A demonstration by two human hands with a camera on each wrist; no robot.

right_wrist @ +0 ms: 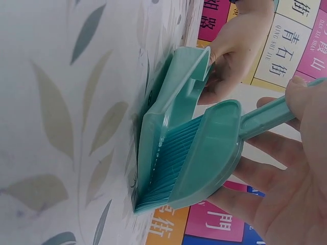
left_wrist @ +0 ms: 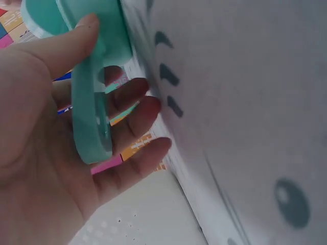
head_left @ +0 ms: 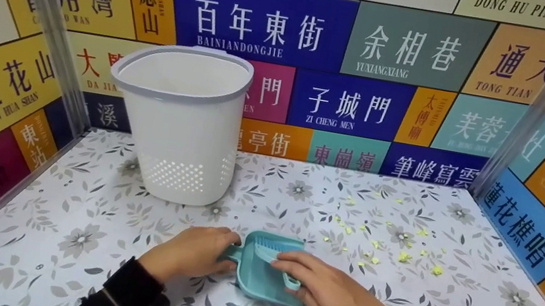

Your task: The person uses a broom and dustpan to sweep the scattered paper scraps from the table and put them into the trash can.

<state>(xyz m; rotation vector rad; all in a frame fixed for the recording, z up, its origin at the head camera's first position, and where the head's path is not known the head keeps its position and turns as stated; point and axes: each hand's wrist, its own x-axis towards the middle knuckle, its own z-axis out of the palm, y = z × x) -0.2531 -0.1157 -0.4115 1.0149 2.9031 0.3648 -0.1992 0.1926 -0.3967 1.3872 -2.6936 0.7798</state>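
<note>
A teal dustpan (head_left: 265,289) lies on the table in front of me, its handle pointing left. My left hand (head_left: 195,253) holds that handle (left_wrist: 88,115), thumb on top and fingers behind it, as the left wrist view shows. A small teal hand brush (right_wrist: 214,148) sits over the pan with its bristles (right_wrist: 173,158) down inside it. My right hand (head_left: 344,303) grips the brush by its handle, thumb on one side and fingers on the other. Small crumpled yellow scraps (head_left: 404,257) lie scattered on the table beyond the right hand.
A tall white bin (head_left: 186,138) with a grey rim and small holes stands at the back left. The table wears a floral cloth (head_left: 80,240). Walls of coloured, lettered panels (head_left: 261,23) close off the back and sides, with clear corner posts (head_left: 53,22).
</note>
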